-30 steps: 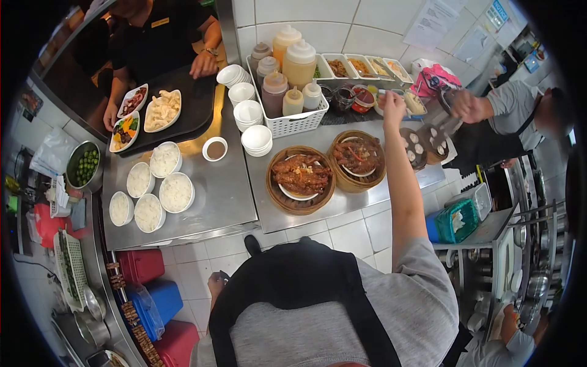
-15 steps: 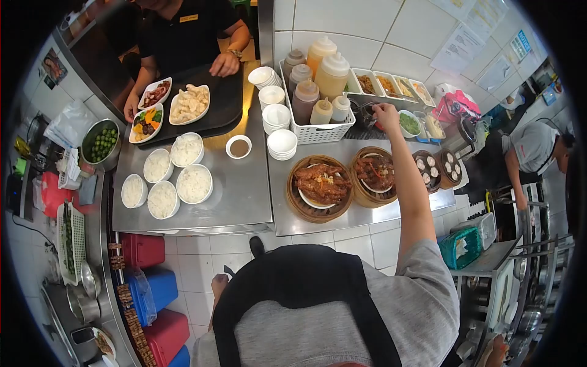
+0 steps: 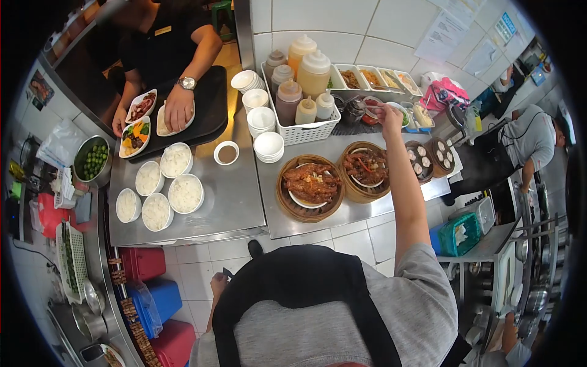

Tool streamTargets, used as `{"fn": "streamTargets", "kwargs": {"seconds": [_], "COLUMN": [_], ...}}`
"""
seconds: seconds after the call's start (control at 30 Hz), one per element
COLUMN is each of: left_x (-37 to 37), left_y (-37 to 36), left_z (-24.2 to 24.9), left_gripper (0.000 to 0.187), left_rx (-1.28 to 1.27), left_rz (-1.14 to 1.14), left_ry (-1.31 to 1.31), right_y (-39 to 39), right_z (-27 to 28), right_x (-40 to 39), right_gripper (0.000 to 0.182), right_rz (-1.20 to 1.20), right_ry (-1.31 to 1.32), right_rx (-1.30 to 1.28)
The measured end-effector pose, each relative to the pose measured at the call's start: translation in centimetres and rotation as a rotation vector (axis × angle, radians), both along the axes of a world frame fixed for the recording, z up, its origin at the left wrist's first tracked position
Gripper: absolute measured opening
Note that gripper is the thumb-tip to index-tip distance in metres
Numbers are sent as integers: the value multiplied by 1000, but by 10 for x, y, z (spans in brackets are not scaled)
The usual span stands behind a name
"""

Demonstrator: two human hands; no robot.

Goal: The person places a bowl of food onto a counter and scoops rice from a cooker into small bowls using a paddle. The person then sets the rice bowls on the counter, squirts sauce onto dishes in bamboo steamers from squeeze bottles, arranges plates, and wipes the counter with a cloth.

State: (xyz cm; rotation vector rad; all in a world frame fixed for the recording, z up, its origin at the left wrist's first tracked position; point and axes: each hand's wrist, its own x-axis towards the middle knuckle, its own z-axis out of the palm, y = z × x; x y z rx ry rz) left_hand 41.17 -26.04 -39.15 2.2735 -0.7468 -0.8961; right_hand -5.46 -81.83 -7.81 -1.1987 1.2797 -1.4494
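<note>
Single head-worn wide view, forward and down over steel counter

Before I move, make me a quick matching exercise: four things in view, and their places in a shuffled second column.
Things:
1. camera wearer's right hand
2. squeeze bottles
3. round green fruits
4. cup of brown sauce

Places:
A. in a metal bowl
B. immediately right of the rice bowls
C. by the red-filled container
D. standing in a white basket

Pairs: 1-C; 2-D; 3-A; 4-B
</note>
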Motion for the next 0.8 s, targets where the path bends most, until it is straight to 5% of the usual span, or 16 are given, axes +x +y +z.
{"fn": "streamTargets", "kwargs": {"seconds": [0.07,0.17,0.33,0.53,0.63,0.7,0.73,0.8], "left_x": [3,-17,-3,-2,-14,-21,-22,-23], "left_y": [-8,-35,-34,-29,-40,-46,-49,-51], "left_z": [11,77,56,13,46,62,58,52], "left_gripper": [16,14,13,16,20,20,20,19], "left_rx": [-26,54,-88,-45,28,66,7,-55], "left_rz": [-52,-16,-133,-115,-193,-221,-197,-169], "left_ry": [42,-59,53,55,-33,-89,-85,-81], "right_y": [0,-1,34,159,188,194,193,182], "right_z": [-7,-8,13,66,65,62,64,69], "right_x": [-6,-16,-41,-29,-28,-29,-29,-28], "right_gripper": [19,19,21,21,22,25,25,22], "right_rz": [30,-2,54,76,203,182,181,109], "right_ry": [-306,-403,-456,-24,285,598,598,157], "right_rx": [95,170,113,26,-2,-276,-275,-88]}}
